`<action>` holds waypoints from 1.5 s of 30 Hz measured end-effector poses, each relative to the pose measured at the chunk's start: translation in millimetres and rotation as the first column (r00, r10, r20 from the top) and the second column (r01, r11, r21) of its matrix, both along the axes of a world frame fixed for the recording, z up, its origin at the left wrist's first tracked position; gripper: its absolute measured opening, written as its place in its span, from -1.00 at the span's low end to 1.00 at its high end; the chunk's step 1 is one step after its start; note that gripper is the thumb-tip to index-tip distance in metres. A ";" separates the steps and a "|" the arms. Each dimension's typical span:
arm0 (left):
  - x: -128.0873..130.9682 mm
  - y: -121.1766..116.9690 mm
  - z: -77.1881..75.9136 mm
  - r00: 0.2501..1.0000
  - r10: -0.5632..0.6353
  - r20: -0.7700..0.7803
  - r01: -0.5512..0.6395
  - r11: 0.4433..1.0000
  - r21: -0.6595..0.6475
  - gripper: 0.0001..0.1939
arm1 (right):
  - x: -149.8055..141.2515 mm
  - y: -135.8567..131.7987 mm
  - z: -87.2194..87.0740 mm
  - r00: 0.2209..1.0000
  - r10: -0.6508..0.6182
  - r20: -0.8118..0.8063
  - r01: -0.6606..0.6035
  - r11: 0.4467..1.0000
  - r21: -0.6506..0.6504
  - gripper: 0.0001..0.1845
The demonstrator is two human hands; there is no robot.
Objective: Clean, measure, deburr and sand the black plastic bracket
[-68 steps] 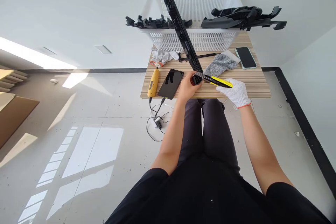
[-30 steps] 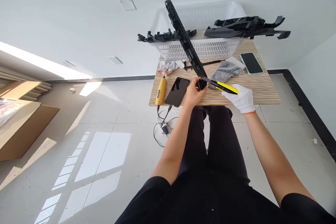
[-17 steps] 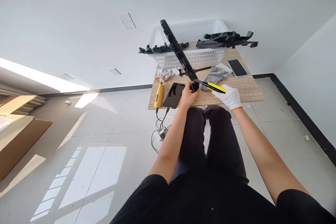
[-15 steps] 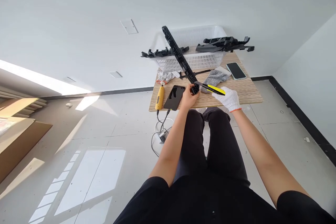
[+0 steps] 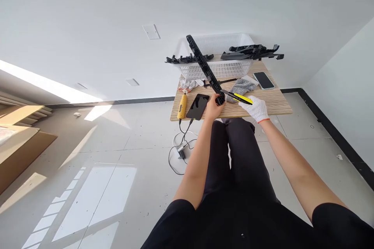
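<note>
The person's bare left hand (image 5: 214, 107) is curled around the near end of a long black strip (image 5: 202, 63); the gloved right hand (image 5: 256, 108) grips a yellow-and-black tool (image 5: 242, 99).
The left fingers seem to steady the strip, which slants far-left above the table (image 5: 274, 104) and across the white basket (image 5: 230, 70) — whether the rim supports it cannot be told. The tool points at the held end; the glove is probably protection. No brand, label or writing is legible — the left phone (image 5: 198, 106) has a dark screen.
</note>
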State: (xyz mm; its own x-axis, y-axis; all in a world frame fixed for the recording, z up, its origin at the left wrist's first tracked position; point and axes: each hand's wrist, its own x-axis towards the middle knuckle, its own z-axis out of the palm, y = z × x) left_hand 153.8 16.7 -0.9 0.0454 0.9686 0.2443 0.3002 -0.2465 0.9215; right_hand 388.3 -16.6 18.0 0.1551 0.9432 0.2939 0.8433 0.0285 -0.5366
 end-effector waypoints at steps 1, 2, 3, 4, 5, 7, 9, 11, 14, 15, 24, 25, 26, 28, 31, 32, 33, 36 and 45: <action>-0.2 0.1 0.0 1.000 0.005 0.005 -0.005 1.000 0.000 -0.64 | -0.2 0.3 -0.5 1.000 0.004 0.006 -0.004 1.000 0.012 -0.51; -0.3 0.3 -0.2 1.000 0.008 0.013 -0.008 1.000 0.001 -0.64 | -0.6 0.5 -0.9 1.000 0.005 0.013 -0.005 1.000 0.024 -0.51; -0.5 0.4 -0.6 1.000 0.008 0.021 -0.008 1.000 0.004 -0.65 | -1.2 0.5 -1.2 1.000 0.003 0.021 -0.003 0.999 0.032 -0.51; -0.7 0.4 -1.1 1.000 0.006 0.028 -0.006 1.000 0.010 -0.65 | -1.8 0.4 -1.3 1.000 -0.004 0.028 0.003 0.999 0.032 -0.52; -1.1 0.2 -1.8 0.999 0.002 0.032 -0.003 1.000 0.015 -0.64 | -2.4 0.2 -1.5 0.999 -0.013 0.030 0.012 1.000 0.028 -0.52; -2.0 -0.2 -3.4 0.999 -0.013 0.040 0.012 1.000 0.022 -0.64 | -3.2 -0.4 -2.1 0.999 -0.024 0.028 0.024 0.999 0.027 -0.52; -3.1 -0.8 -5.0 0.998 -0.029 0.054 0.028 0.999 0.024 -0.63 | -2.9 -0.6 -3.1 0.999 -0.023 0.034 0.022 0.999 0.040 -0.53; -4.2 -1.2 -6.4 0.997 -0.041 0.069 0.039 0.999 0.033 -0.62 | -1.3 -0.6 -4.0 0.999 -0.005 0.041 0.002 0.998 0.056 -0.53; -5.5 -1.8 -7.6 0.995 -0.050 0.081 0.046 0.998 0.046 -0.61 | 2.9 -1.2 -3.7 0.998 0.061 0.004 -0.061 0.998 0.031 -0.55; -5.9 -2.0 -7.7 0.995 -0.051 0.082 0.048 0.998 0.044 -0.61 | 4.5 -1.8 -3.1 0.996 0.085 -0.019 -0.085 0.996 0.016 -0.56; -5.8 -5.3 -9.6 0.999 0.004 0.050 -0.006 0.999 0.032 -0.57 | 9.4 -7.3 0.6 0.985 0.137 -0.107 -0.141 0.990 -0.025 -0.49; -5.5 -5.4 -9.7 0.999 0.011 0.033 -0.012 1.000 0.023 -0.57 | 8.9 -7.2 1.1 0.983 0.147 -0.113 -0.152 0.988 -0.038 -0.50; -5.3 -5.2 -9.8 1.000 0.008 0.021 -0.009 1.000 0.017 -0.57 | 8.2 -7.0 1.7 0.983 0.147 -0.114 -0.153 0.987 -0.049 -0.51; -5.4 -4.0 -10.7 1.000 -0.013 0.020 0.013 1.000 0.013 -0.57 | 6.5 -6.6 2.5 0.987 0.120 -0.105 -0.126 0.991 -0.052 -0.52; -6.1 0.3 -13.7 0.996 -0.065 0.063 0.062 0.997 0.042 -0.59 | 4.5 -6.6 2.3 0.992 0.086 -0.091 -0.088 0.996 -0.021 -0.50; -6.2 2.2 -14.8 0.993 -0.080 0.086 0.076 0.996 0.057 -0.60 | 4.3 -6.8 2.0 0.992 0.084 -0.098 -0.086 0.996 -0.016 -0.50; -6.1 4.2 -15.6 0.989 -0.093 0.111 0.086 0.994 0.071 -0.60 | 4.3 -7.0 1.7 0.991 0.080 -0.109 -0.082 0.997 -0.012 -0.50; -5.0 8.6 -15.3 0.980 -0.103 0.170 0.091 0.993 0.079 -0.58 | 6.1 -7.2 1.3 0.988 0.054 -0.145 -0.055 0.998 -0.004 -0.53; -3.4 -0.9 6.6 0.986 -0.078 0.146 0.066 0.994 0.082 -0.66 | 11.8 -4.3 4.6 0.981 0.060 -0.185 -0.068 0.997 -0.037 -0.53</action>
State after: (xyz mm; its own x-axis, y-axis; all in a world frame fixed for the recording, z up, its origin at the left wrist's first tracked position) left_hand 150.5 15.9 5.7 0.0719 0.9423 0.3270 0.1397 -0.3341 0.9321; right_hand 400.1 -21.0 22.6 0.1419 0.9641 0.2245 0.7274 0.0523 -0.6842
